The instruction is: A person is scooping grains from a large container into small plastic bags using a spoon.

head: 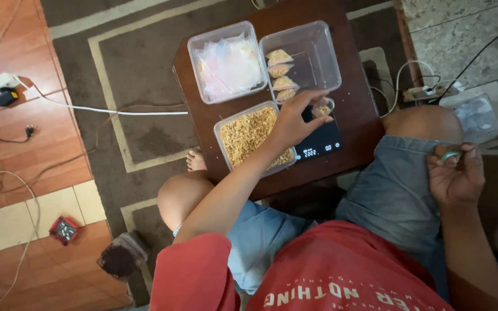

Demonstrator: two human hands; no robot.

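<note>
The small bag (322, 108) of grain is sitting on the black scale (318, 144), at its far edge, and the left hand (295, 118) is reaching over it, fingertips pinching the bag's top. The step in hand looks like weighing: the bag is resting on the scale while the display is lit.

Just left of the scale, the tub of loose grain (248, 135) is standing open and touching it. Beyond the scale, a clear tub (312, 49) is holding four filled bags (280, 75) in a row. Left of that tub, another clear tub (226, 63) is holding empty plastic bags.

Well to the right of the scale, over the knee, the right hand (456, 173) is curling its fingers around a small green tool (451, 154); what the tool is cannot be told.

Judging from this, the next move is calling for a firm pinch on the bag's mouth so no grain spills, then a lift clear of the scale toward the filled row.

All of this is resting on a dark wooden table (353, 109) over a patterned rug (139, 69).
</note>
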